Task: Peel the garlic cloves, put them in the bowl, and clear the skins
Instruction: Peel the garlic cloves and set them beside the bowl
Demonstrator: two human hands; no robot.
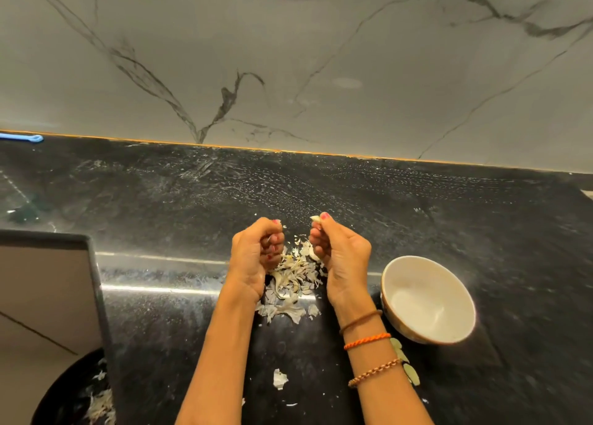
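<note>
Both hands hover apart above the dark tabletop, well in from its back edge. The right hand [340,251] pinches a garlic clove [316,218] at its fingertips, while the left hand [256,251] is curled closed, seemingly on scraps of skin, though I cannot tell for sure. Between the wrists lies a heap of skins [290,283], with a stray piece [279,378] nearer the front edge. The bowl [428,299] on the right looks empty, so peeling seems under way, with no cloves dropped in and the skins not yet cleared
</note>
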